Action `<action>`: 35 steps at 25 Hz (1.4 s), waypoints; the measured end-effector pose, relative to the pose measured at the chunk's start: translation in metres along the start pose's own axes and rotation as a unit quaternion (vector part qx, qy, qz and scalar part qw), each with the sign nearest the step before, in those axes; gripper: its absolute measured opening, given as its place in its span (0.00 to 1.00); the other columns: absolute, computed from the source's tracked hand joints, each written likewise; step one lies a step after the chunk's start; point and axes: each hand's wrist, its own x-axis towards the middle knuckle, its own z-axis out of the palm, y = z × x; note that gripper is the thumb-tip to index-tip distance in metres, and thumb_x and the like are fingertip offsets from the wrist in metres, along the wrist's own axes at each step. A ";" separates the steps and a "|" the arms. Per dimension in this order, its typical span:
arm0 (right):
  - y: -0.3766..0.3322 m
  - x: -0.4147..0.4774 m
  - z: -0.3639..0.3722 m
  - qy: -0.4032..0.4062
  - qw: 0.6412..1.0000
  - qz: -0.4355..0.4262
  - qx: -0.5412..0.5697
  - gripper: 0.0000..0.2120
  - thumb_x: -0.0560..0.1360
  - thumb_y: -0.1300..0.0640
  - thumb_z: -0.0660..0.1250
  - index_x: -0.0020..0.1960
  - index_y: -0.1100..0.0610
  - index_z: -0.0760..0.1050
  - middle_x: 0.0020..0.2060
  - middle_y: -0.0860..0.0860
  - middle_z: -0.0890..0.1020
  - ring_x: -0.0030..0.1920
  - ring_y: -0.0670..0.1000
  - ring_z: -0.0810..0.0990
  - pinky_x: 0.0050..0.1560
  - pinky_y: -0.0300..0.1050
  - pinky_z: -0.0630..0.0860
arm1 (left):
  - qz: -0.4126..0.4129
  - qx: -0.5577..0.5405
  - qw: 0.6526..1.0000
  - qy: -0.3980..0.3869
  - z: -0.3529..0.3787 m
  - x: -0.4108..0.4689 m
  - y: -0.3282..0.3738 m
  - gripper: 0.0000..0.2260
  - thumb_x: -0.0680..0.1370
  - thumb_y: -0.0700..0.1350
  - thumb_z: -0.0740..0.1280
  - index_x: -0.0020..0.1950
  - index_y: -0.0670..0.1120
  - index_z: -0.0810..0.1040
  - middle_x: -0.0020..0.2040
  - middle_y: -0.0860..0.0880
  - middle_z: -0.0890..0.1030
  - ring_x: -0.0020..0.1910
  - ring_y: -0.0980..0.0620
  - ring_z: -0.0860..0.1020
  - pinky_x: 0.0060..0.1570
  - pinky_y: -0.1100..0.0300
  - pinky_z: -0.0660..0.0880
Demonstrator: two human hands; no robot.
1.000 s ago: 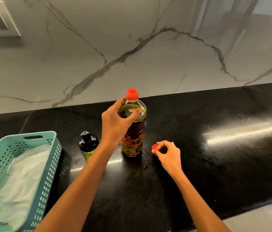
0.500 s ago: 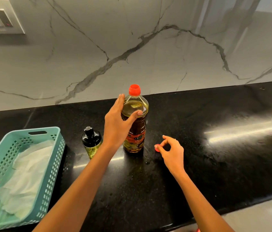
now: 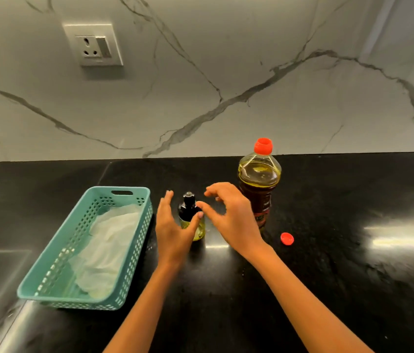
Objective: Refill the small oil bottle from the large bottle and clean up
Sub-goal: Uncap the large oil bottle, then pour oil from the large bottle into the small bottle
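Observation:
The small oil bottle (image 3: 188, 212), with a black top and yellow oil in its lower part, stands on the black counter (image 3: 341, 263). My left hand (image 3: 173, 233) is open around its left side, thumb against the front. My right hand (image 3: 231, 217) hovers open just right of its top, fingers loosely curved and holding nothing. The large oil bottle (image 3: 259, 182) stands upright behind my right hand, its red neck ring uncapped. Its red cap (image 3: 287, 238) lies loose on the counter to the right.
A teal perforated basket (image 3: 124, 284) holding white cloths (image 3: 104, 253) sits left of the small bottle. A marble wall with a power socket (image 3: 94, 45) rises behind the counter.
My left hand let go of the large bottle and moved to the small one. My right hand left the red cap on the counter and came over to the small bottle's top.

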 end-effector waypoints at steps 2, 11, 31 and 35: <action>0.004 0.018 0.014 -0.064 0.997 0.033 -0.018 0.15 0.73 0.56 0.69 0.57 0.62 0.76 0.53 0.55 0.78 0.57 0.51 0.74 0.54 0.46 0.74 | -0.036 -0.008 0.999 -0.034 0.004 0.001 -0.011 0.32 0.69 0.45 0.74 0.70 0.43 0.66 0.68 0.45 0.71 0.68 0.49 0.68 0.67 0.56 0.64; 0.022 0.040 0.040 -0.184 0.978 0.091 -0.049 0.16 0.75 0.55 0.67 0.61 0.59 0.75 0.52 0.57 0.78 0.55 0.54 0.76 0.56 0.50 0.73 | -0.069 -0.040 0.997 -0.022 0.015 0.009 -0.019 0.27 0.69 0.43 0.74 0.66 0.45 0.70 0.59 0.48 0.78 0.56 0.57 0.74 0.52 0.73 0.66; 0.087 -0.096 0.041 -0.012 0.958 0.269 0.100 0.10 0.68 0.65 0.73 0.45 0.53 0.77 0.44 0.37 0.79 0.49 0.36 0.77 0.51 0.24 0.69 | -0.037 -0.007 0.999 -0.019 0.013 0.012 -0.027 0.27 0.66 0.48 0.76 0.63 0.48 0.73 0.54 0.53 0.78 0.53 0.61 0.74 0.49 0.79 0.65; 0.093 -0.096 0.041 -0.030 0.964 0.260 0.047 0.13 0.69 0.64 0.72 0.53 0.56 0.79 0.50 0.47 0.80 0.52 0.42 0.76 0.57 0.30 0.67 | -0.041 -0.005 0.999 -0.021 0.013 0.011 -0.028 0.27 0.67 0.48 0.76 0.64 0.48 0.72 0.57 0.50 0.79 0.54 0.61 0.74 0.50 0.77 0.65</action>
